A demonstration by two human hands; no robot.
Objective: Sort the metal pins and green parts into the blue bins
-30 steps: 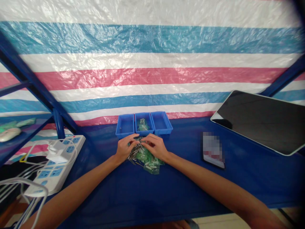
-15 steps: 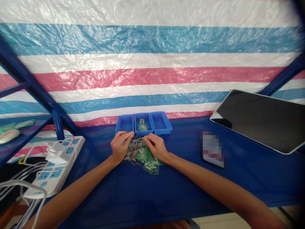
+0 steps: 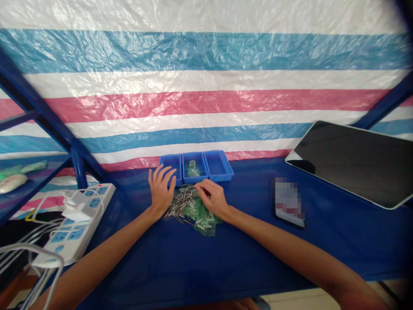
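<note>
My left hand (image 3: 160, 189) is open, fingers spread, just in front of the left blue bin (image 3: 171, 161) and partly over it. Nothing shows in its grasp. Beside it lies a heap of thin metal pins (image 3: 180, 203) on the blue table. Small green plastic bags (image 3: 198, 213) with pale pieces in them lie to the right of the pins. Over these bags my right hand (image 3: 212, 198) is closed in a pinch near the middle blue bin (image 3: 205, 173); whatever sits between its fingertips is too small to make out. The middle bin holds a few small clear-green packets (image 3: 192, 169).
The right blue bin (image 3: 219, 165) adjoins the others. A phone (image 3: 288, 202) and a large dark-screened tablet (image 3: 358, 161) lie to the right. At left stands a white power strip (image 3: 82, 232) with a charger and cables. A striped plastic sheet (image 3: 206, 101) hangs behind.
My left hand has gone from a pinch beside my right fingers to spread fingers, shifting slightly left and up toward the left bin. My right hand stays nearly in place, still pinched.
</note>
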